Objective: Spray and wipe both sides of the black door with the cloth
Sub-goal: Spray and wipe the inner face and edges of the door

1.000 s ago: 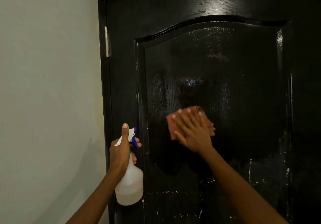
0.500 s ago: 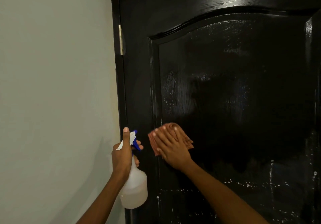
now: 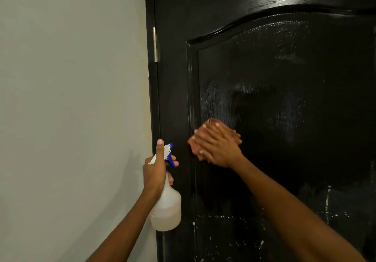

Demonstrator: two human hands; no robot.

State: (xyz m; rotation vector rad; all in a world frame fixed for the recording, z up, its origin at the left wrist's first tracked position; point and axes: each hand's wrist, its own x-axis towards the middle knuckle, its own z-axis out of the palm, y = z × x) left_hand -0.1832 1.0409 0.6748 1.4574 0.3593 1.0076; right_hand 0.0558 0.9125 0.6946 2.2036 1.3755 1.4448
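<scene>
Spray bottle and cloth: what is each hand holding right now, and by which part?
The left hand grips the spray bottle by its neck, below the trigger head. The right hand holds nothing; its straight fingers press the cloth flat against the black door.

The door [image 3: 264, 99] was glossy black with white flecks low down. The cloth [image 3: 215, 125] was reddish-pink. The spray bottle [image 3: 167, 211] was cloudy white, its trigger blue. The wall [image 3: 71, 99] was pale grey-green.

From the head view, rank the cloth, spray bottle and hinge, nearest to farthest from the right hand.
1. Cloth: pressed under the right hand on the door panel.
2. Spray bottle: lower left, in the left hand.
3. Hinge: far up-left, on the door edge.
</scene>
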